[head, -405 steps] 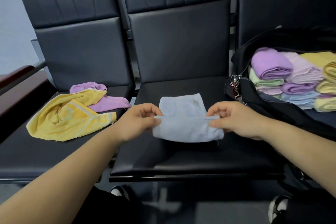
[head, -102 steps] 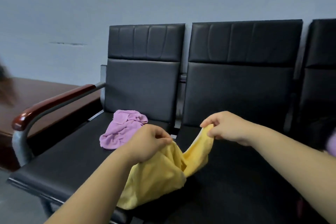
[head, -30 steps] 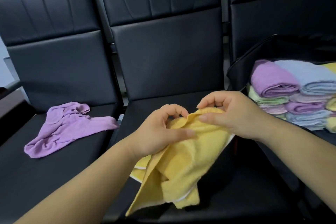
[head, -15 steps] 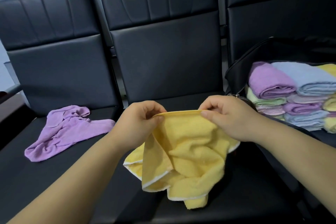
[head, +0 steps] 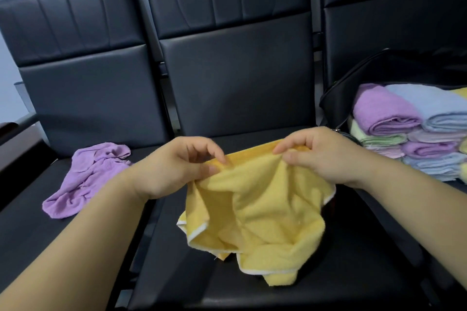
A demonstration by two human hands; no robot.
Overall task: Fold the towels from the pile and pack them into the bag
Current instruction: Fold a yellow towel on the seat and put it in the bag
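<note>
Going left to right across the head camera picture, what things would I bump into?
Purple towel → left hand → yellow towel → right hand → folded towels in the black bag.

Yellow towel, white edging; purple towel

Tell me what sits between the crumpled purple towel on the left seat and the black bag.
In the head view, the yellow towel hangs there over the middle seat, pinched at its top edge by the left hand and right hand.
</note>
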